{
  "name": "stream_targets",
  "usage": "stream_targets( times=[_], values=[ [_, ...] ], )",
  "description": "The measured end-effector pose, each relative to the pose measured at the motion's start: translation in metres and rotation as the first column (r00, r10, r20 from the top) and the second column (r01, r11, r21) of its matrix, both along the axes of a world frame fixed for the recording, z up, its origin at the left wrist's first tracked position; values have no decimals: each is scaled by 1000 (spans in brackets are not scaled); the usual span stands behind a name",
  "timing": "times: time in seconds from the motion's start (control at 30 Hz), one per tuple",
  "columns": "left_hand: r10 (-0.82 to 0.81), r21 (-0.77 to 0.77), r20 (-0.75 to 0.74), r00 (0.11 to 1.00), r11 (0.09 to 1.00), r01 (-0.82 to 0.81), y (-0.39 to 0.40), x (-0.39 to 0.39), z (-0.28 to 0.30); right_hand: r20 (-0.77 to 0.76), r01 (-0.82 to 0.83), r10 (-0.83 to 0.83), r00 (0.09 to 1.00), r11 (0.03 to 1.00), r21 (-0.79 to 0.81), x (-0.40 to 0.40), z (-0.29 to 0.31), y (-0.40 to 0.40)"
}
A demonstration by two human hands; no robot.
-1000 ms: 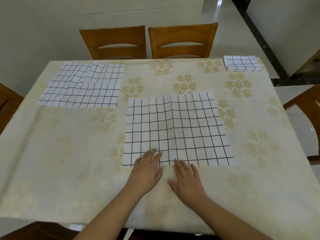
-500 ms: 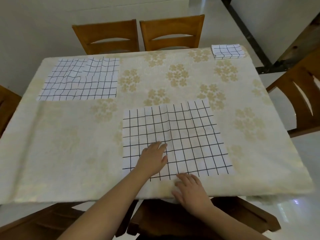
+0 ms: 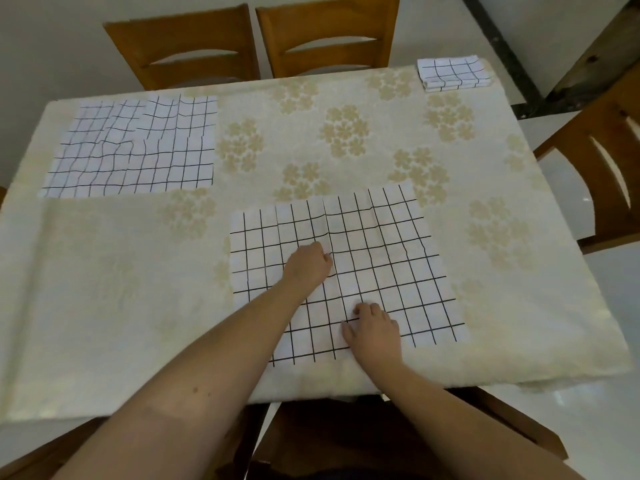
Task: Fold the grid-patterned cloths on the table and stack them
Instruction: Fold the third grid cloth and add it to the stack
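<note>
Here, in the head view, the near cloth [image 3: 363, 258] lies spread flat close to the table's [image 3: 104, 289] near edge, right of its middle. It is a thin white fabric crossed by black grid lines, nearly square, turned slightly so its far edge rises toward the right; a crease runs down its middle from far edge to near edge.

The left hand [image 3: 308, 266] rests on the cloth's centre at that crease, fingers curled under with the tips bunching the fabric; whether they pinch it cannot be told. The right hand [image 3: 375, 332] lies on the cloth near its near edge, fingers bent and pressing down on the fabric, closed around nothing that shows. Both forearms are bare.

The second cloth [image 3: 135, 147], of the same white gridded fabric, lies open at the table's far left corner, wider than it is deep, its long axis running along the far edge. Its lines waver over many small wrinkles.

At the far right corner sits the folded stack [image 3: 452, 72], a small thick rectangle of the same gridded cloth with layered edges showing on its near side.

The table wears a cream tablecloth printed with tan flower clusters. 2 wooden chairs [image 3: 256, 39] stand behind the far edge, and another chair [image 3: 602, 157] stands at the right side.
</note>
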State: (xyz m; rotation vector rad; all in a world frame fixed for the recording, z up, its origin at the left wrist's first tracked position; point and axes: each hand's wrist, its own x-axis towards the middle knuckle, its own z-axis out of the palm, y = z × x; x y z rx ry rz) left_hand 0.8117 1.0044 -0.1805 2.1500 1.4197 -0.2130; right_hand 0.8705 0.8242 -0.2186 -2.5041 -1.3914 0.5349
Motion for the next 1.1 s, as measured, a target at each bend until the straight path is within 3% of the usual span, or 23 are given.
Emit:
stream_targets(
  times=[0.23, 0.43, 0.57, 0.77, 1.1],
  values=[
    [160, -106, -75, 984, 980, -167, 15, 27, -11, -29, 72, -73, 997, 997, -35, -5, 0, 11],
    [140, -68, -120, 983, 987, -149, 13, 42, -12, -64, 91, -94, 993, 994, -58, -6, 0, 16],
    [169, -82, -104, 980, 981, -178, 12, 41, -13, -3, 82, -82, 997, 994, -69, -10, -2, 16],
    [171, -85, -12, 985, 981, -172, 12, 37, -10, -21, 56, -58, 998, 995, -82, -9, 2, 17],
    [242, -156, 329, 913, 967, -200, 13, 31, 39, 126, -34, 7, 992, 976, 215, 21, 36, 1]
  ],
)
